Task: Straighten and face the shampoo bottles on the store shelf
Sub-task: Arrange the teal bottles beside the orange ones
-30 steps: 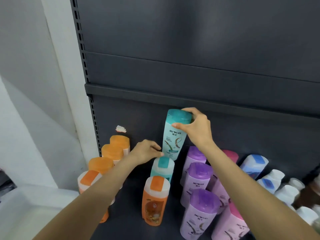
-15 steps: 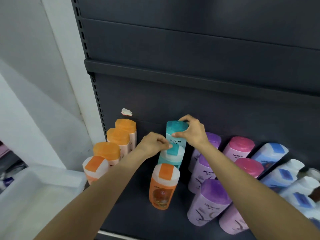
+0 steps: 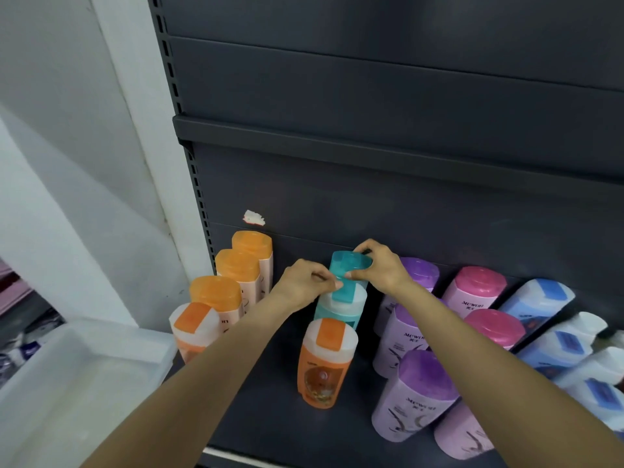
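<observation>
My right hand point(image 3: 381, 266) grips the cap of a teal-capped shampoo bottle point(image 3: 349, 263) standing at the back of the dark shelf point(image 3: 270, 410). Directly in front of it stands a second teal bottle with a white top point(image 3: 339, 307); my left hand point(image 3: 304, 285) pinches its upper edge. An orange bottle with a white top point(image 3: 324, 363) stands in front of those two. Several orange-capped bottles point(image 3: 233, 275) line the left side. Purple bottles point(image 3: 415, 393), pink ones point(image 3: 476, 288) and blue-and-white ones point(image 3: 547, 336) fill the right side, leaning at angles.
A translucent white plastic bin point(image 3: 67, 383) sits to the lower left beside the shelf. A white wall point(image 3: 84, 163) is on the left. An upper shelf edge point(image 3: 371, 143) runs above the bottles. A torn white sticker point(image 3: 254, 217) clings to the back panel.
My right hand lowered the teal-capped bottle from mid-air down to the back of the shelf, behind the other teal bottle. My left hand stayed at the front teal bottle's top.
</observation>
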